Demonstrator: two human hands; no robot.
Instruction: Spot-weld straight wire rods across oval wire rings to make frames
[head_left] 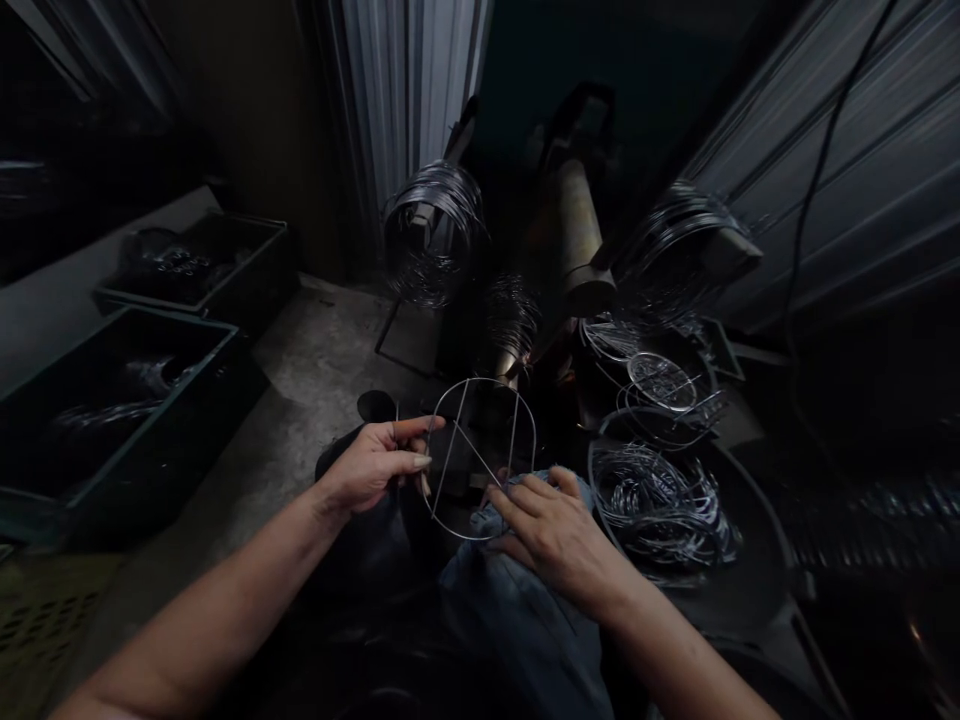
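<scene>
Wire ring [475, 458] with straight cross wires spanning it is held upright at the centre of the frame, seen from the head camera, just above the person's denim-clad knee [517, 600]. Left hand [375, 465] pinches the ring's left rim between thumb and fingers, closed on the wire. Right hand [555, 530] lies with bent fingers on the ring's lower right rim, against the denim; whether it grips the wire cannot be told. Just right of the hands, a dark round tub [757, 545] holds a tangle of wire loops [660, 500], with more wire rings [660, 385] piled behind it. Two spools of coiled wire [435, 235] [682, 250] stand in the upper centre, flanking a dim machine cylinder [577, 225]. Green crates [112, 400] sit at the left on the concrete floor [315, 360].
</scene>
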